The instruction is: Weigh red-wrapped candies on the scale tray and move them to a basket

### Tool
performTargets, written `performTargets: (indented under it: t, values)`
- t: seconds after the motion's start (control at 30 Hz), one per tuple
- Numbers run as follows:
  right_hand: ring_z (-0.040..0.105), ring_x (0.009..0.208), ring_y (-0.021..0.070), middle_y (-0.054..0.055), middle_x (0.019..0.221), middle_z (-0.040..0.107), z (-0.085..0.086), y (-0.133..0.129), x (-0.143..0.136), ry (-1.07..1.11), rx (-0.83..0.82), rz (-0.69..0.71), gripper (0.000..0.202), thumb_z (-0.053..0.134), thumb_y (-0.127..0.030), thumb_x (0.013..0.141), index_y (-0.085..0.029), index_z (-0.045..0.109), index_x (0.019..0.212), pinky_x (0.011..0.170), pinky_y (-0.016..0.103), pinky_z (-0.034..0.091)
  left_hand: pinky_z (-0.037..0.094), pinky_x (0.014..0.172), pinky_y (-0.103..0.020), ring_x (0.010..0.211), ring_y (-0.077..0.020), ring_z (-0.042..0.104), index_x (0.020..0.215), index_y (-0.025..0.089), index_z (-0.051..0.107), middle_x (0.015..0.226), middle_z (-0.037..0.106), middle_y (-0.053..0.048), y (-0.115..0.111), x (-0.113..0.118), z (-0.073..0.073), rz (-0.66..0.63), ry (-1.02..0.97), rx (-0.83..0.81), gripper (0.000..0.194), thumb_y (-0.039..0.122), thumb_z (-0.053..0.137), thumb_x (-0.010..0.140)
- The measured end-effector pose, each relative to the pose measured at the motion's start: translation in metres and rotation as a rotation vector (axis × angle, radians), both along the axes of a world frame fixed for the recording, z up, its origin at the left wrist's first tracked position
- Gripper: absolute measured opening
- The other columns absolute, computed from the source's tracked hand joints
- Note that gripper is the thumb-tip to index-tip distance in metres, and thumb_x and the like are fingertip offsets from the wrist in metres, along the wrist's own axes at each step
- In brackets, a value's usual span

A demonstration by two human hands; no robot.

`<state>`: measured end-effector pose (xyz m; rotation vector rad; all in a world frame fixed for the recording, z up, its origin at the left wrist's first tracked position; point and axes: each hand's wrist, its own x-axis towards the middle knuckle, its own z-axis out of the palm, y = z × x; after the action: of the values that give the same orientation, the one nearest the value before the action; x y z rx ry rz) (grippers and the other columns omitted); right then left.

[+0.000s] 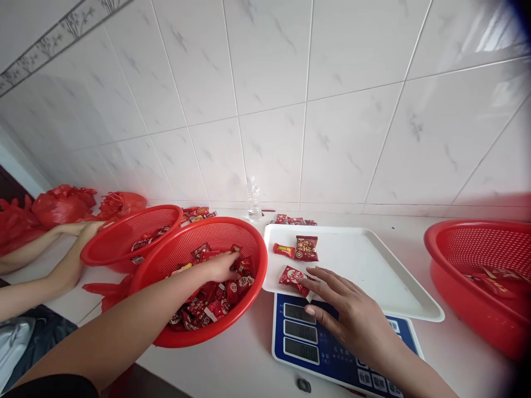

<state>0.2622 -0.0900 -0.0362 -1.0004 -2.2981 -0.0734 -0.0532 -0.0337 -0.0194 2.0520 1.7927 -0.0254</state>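
Packet (291, 276), red-and-white plastic, slants lengthwise toward lower right, mid-frame, under our spread right hand (355, 310); whether our left hand (223, 267) grips, we can't tell.

Those baskets (258, 276) are all bright red, and the candy wrappers (218, 308) are mostly red with white prints. The scale (332, 365) is blue edged in white, the tray (357, 254) plain white. Far wall tiles (269, 155): white, grey-streaked.
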Motion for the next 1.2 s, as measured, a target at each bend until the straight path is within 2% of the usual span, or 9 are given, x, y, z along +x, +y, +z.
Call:
performTargets:
  t: [0.2,0.37,0.5,0.6,0.73,0.83,0.97,1.07,1.2]
  values:
    - [0.062,0.107,0.0239,0.006,0.120,0.064,-0.002,0.000,0.000,-0.022,-0.002,-0.034,0.039,0.043,-0.045,0.091,-0.028,0.056,0.125,0.080,0.039,0.057,0.047,0.074,-0.032,0.086,-0.0257,0.064,0.084,0.020,0.065,0.089,0.070,-0.006,0.012,-0.001,0.007,0.057,-0.015,0.043,0.012,0.018,0.055,0.076]
    - [0.063,0.105,0.0230,0.005,0.120,0.064,0.001,-0.001,-0.001,-0.028,-0.016,-0.035,0.039,0.043,-0.043,0.092,-0.026,0.055,0.125,0.077,0.037,0.058,0.047,0.074,-0.033,0.088,-0.0254,0.063,0.096,0.021,0.062,0.100,0.069,-0.007,0.014,-0.002,0.009,0.106,-0.037,0.109,0.021,0.031,0.053,0.081]
    - [0.064,0.104,0.0225,0.005,0.119,0.065,0.001,-0.001,-0.002,-0.019,-0.016,-0.040,0.038,0.043,-0.042,0.092,-0.027,0.055,0.125,0.076,0.036,0.058,0.047,0.071,-0.030,0.089,-0.0260,0.063,0.096,0.022,0.063,0.099,0.069,-0.005,0.013,0.009,-0.002,0.064,-0.045,0.038,0.042,0.040,0.075,0.059]
    - [0.065,0.102,0.0218,0.005,0.117,0.066,0.000,-0.001,-0.002,-0.003,-0.012,-0.041,0.036,0.042,-0.042,0.093,-0.028,0.056,0.123,0.076,0.035,0.058,0.046,0.065,-0.030,0.080,-0.0257,0.063,0.086,0.020,0.063,0.089,0.069,-0.006,0.016,0.014,-0.005,0.090,-0.042,0.026,0.033,0.035,0.074,0.059]
    - [0.065,0.100,0.0216,0.005,0.117,0.066,-0.001,0.001,-0.002,0.003,-0.007,-0.029,0.037,0.041,-0.042,0.093,-0.027,0.055,0.123,0.074,0.035,0.058,0.042,0.060,-0.028,0.072,-0.0221,0.061,0.072,0.019,0.058,0.077,0.065,-0.004,0.023,0.008,0.010,0.138,-0.078,0.103,0.012,0.027,0.066,0.068]
    - [0.065,0.101,0.0222,0.006,0.117,0.066,-0.001,0.002,-0.002,0.008,-0.017,-0.029,0.036,0.042,-0.041,0.093,-0.027,0.054,0.124,0.075,0.037,0.058,0.040,0.057,-0.027,0.068,-0.0195,0.058,0.066,0.019,0.052,0.070,0.061,-0.001,0.025,0.002,0.029,0.183,-0.115,0.209,0.014,0.028,0.061,0.072]
    - [0.063,0.105,0.0234,0.007,0.120,0.063,0.000,0.000,-0.001,0.001,-0.026,-0.011,0.038,0.046,-0.039,0.091,-0.028,0.051,0.128,0.077,0.040,0.057,0.042,0.058,-0.025,0.064,-0.0155,0.058,0.072,0.020,0.051,0.069,0.060,0.001,0.026,0.011,0.050,0.193,-0.392,0.324,0.015,0.033,0.057,0.076]
    - [0.060,0.109,0.0248,0.008,0.127,0.059,0.000,-0.001,0.000,-0.032,-0.012,0.012,0.039,0.048,-0.039,0.091,-0.031,0.051,0.128,0.080,0.042,0.057,0.045,0.064,-0.027,0.069,-0.0160,0.061,0.090,0.020,0.055,0.075,0.061,0.001,0.025,0.033,0.054,0.128,-0.617,0.323,0.021,0.033,0.061,0.075]
    - [0.058,0.112,0.0266,0.009,0.126,0.059,0.001,0.000,-0.001,-0.049,0.010,-0.028,0.035,0.047,-0.038,0.091,-0.029,0.056,0.123,0.081,0.044,0.056,0.046,0.069,-0.028,0.073,-0.0162,0.061,0.102,0.020,0.057,0.076,0.060,0.001,0.020,0.069,0.050,-0.067,-0.559,0.246,0.029,0.032,0.062,0.076]
